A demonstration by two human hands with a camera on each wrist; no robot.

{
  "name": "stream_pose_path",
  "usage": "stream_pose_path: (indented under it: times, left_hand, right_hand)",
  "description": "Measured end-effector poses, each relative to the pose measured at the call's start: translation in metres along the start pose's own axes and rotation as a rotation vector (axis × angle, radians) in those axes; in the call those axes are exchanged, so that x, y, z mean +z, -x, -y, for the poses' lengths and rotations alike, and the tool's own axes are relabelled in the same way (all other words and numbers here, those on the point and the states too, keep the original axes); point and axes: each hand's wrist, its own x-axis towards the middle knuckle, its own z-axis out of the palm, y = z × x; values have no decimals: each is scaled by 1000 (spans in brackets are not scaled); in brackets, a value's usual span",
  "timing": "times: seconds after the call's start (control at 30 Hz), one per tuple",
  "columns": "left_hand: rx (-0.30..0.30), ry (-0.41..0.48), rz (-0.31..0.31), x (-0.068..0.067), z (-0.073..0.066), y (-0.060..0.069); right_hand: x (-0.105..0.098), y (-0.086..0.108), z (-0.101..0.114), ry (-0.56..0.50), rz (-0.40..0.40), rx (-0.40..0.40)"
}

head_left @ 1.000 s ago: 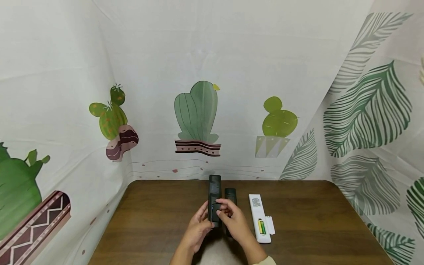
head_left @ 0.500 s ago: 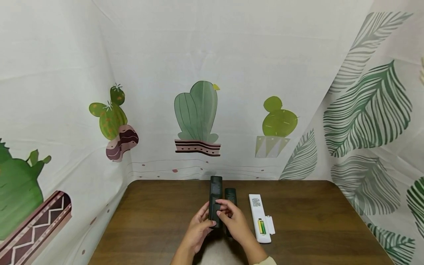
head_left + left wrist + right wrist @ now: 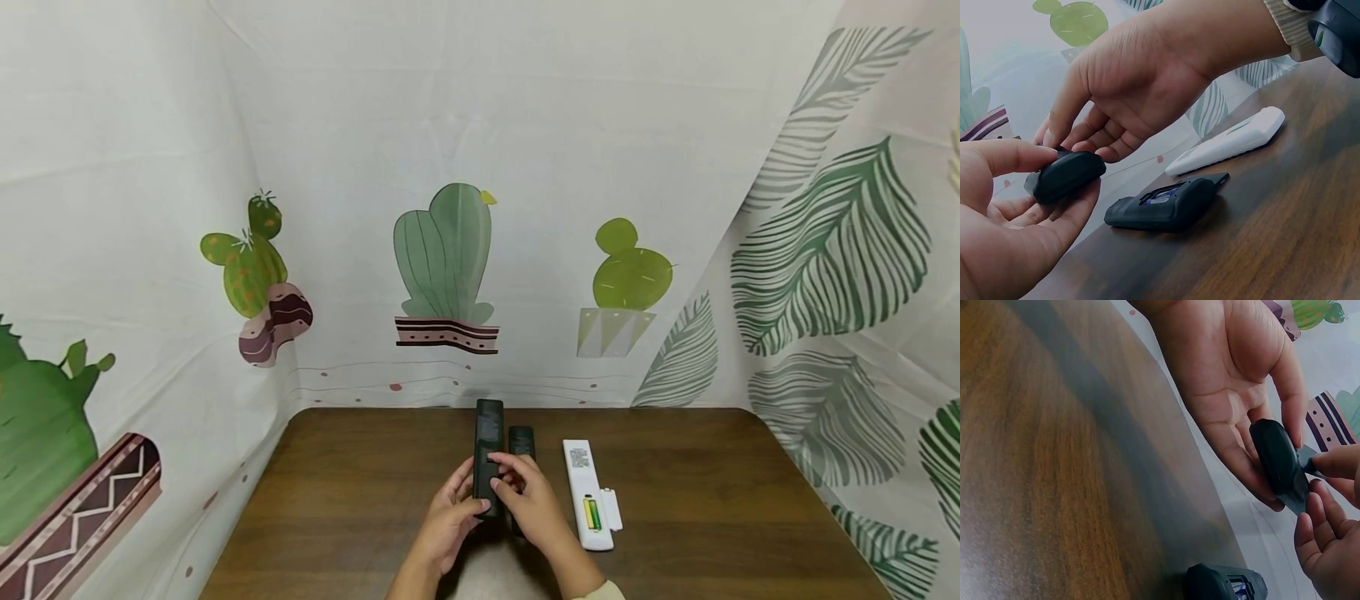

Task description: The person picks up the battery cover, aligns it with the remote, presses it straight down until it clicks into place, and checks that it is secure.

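Note:
My left hand (image 3: 447, 521) grips a black remote control (image 3: 490, 423), back side up, raised over the table. My right hand (image 3: 534, 504) pinches its dark battery cover (image 3: 1307, 460) between thumb and finger, against the remote's back. Whether the cover sits fully flush is hidden by the fingers. A second black remote (image 3: 1169, 203) lies on the table just right of the held one; its battery compartment is uncovered, with batteries inside. Further right lies a white remote (image 3: 581, 467), back up, with yellow-green batteries (image 3: 592, 514) in its bay.
The white remote's loose cover (image 3: 612, 509) lies against its right side. All of this is on a brown wooden table (image 3: 337, 500). A white cloth (image 3: 540, 125) printed with cacti and leaves rises behind the table and at both sides.
The held remote has shifted slightly to the right and nearer the body. The blue spot beside the cover, visible a second ago, no longer shows. Both hands have hardly moved.

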Motion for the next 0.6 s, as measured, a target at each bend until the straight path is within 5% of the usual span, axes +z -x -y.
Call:
stream_pose_path:
  times: [0.6]
  left_hand:
    - [5,-8,6,-1,2,1]
  right_hand:
    - [2,1,2,30,-38,22]
